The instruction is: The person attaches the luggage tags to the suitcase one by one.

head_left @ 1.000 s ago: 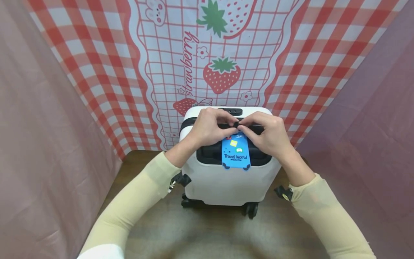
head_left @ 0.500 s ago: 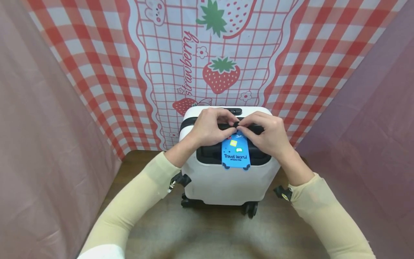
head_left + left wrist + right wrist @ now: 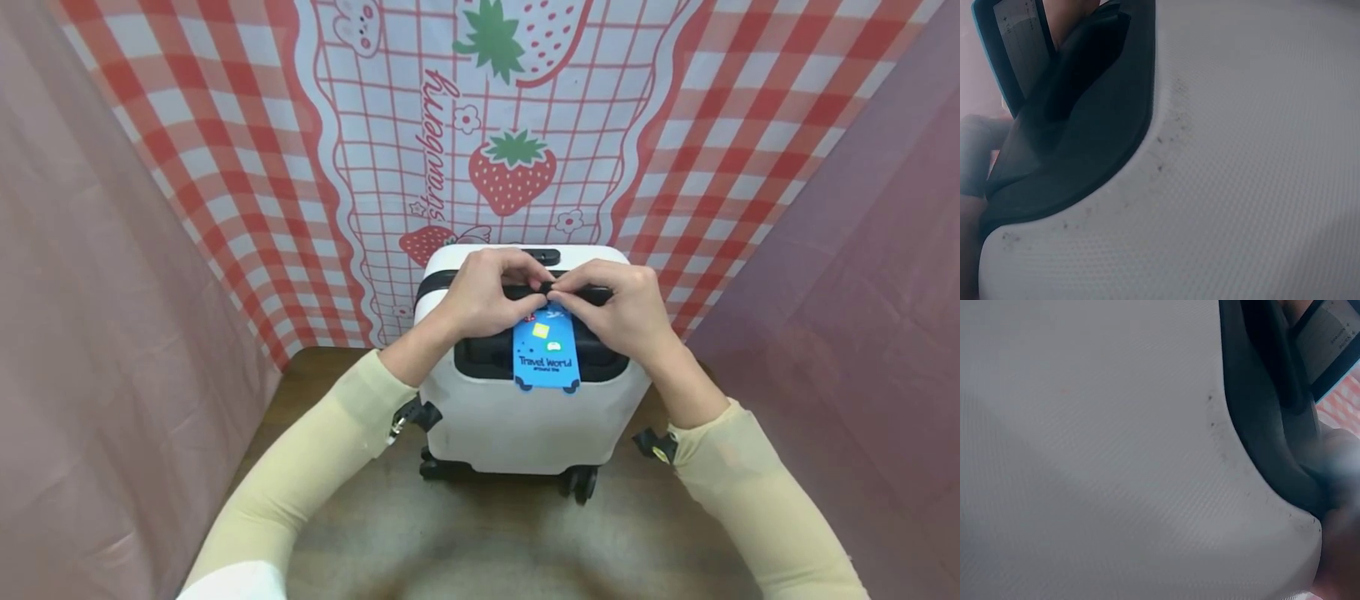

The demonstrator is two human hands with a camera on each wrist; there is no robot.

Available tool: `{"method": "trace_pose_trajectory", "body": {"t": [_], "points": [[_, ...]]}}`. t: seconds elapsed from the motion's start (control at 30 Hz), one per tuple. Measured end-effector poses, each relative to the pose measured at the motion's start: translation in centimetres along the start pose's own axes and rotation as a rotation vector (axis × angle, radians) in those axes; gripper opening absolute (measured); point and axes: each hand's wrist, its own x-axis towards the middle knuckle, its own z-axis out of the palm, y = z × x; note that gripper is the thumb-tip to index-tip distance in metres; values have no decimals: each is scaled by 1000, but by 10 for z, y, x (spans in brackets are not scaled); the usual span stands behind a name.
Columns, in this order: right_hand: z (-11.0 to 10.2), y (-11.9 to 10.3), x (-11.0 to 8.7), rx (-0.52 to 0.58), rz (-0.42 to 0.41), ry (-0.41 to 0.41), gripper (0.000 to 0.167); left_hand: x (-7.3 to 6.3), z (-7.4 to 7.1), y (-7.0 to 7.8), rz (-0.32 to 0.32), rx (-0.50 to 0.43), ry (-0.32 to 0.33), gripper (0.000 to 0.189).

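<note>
A blue luggage tag (image 3: 545, 363) with "Travel World" lettering hangs at the black handle area (image 3: 487, 357) of a white suitcase (image 3: 525, 425). Above the tag, my left hand (image 3: 491, 292) and right hand (image 3: 624, 310) meet, thumbs and forefingers pinching its small black strap (image 3: 547, 288). Fingertips cover most of the strap, so whether it is fastened cannot be told. In the left wrist view the tag's back (image 3: 1022, 53) shows a pale card; the right wrist view shows the same luggage tag (image 3: 1330, 347) beside the dark handle recess (image 3: 1257, 419).
The suitcase stands upright on black wheels (image 3: 581, 483) on a wooden floor (image 3: 450, 533). Close behind it hangs a strawberry-print cloth (image 3: 517, 175). Pinkish curtains (image 3: 120, 333) enclose both sides. A black combination lock (image 3: 551, 257) sits on the suitcase's top.
</note>
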Motion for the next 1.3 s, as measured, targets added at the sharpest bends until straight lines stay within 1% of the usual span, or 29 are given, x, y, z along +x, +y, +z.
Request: {"method": "trace_pose_trajectory", "body": {"t": [0.07, 0.13, 0.3, 0.37, 0.43, 0.53, 0.6, 0.67, 0.73, 0.8, 0.97, 1.1, 1.3], "points": [[-1, 0, 1, 11, 45, -17, 18, 0, 0, -1, 15, -8, 15, 17], [-5, 1, 2, 39, 97, -55, 15, 1, 1, -1, 24, -9, 33, 17], [-18, 4, 9, 182, 261, -209, 7, 3, 4, -3, 21, 15, 44, 18], [-20, 3, 16, 209, 333, -278, 10, 2, 4, -4, 16, 21, 40, 17], [-19, 1, 24, 177, 385, -349, 18, 1, 4, -5, 17, 17, 38, 16], [-15, 0, 34, 119, 430, -447, 25, 0, 4, -6, 30, -8, 34, 15], [-14, -1, 38, 81, 445, -492, 28, 0, 5, -7, 44, -24, 30, 15], [-13, -1, 40, 70, 457, -518, 29, 0, 5, -6, 55, -25, 28, 15], [-14, -1, 41, 75, 472, -520, 28, 0, 4, -4, 59, -17, 27, 15], [-16, -1, 42, 104, 487, -513, 25, 0, 4, -2, 61, -6, 27, 14], [-18, -1, 41, 228, 527, -472, 20, 0, 2, 1, 69, 14, 31, 12], [-17, -1, 38, 317, 572, -429, 20, 0, 3, 1, 80, 13, 37, 12], [-14, -3, 36, 342, 607, -388, 22, -1, 3, 0, 70, 24, 51, 15]]}}
